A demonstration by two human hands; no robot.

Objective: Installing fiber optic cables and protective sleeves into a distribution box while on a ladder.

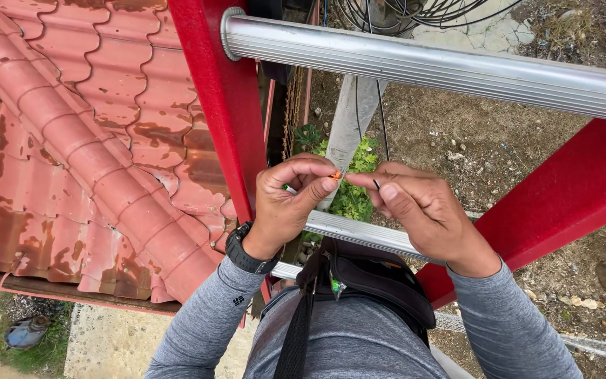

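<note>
My left hand (290, 203) pinches a small orange piece (336, 174) between thumb and forefinger, and a thin green bit shows behind its fingers. My right hand (419, 210) faces it, fingertips almost touching, and pinches the end of a thin dark wire (376, 184). Both hands hover between the ladder's rungs, above a black waist bag (380, 277) on my front. A black watch (245, 254) sits on my left wrist.
I am high on a red ladder (222, 91) with ribbed aluminium rungs (443, 67). A rusty red tiled roof (71, 140) lies to the left. Coiled black cable (401, 14) hangs above; a grey pole (352, 116), green plants and bare ground lie below.
</note>
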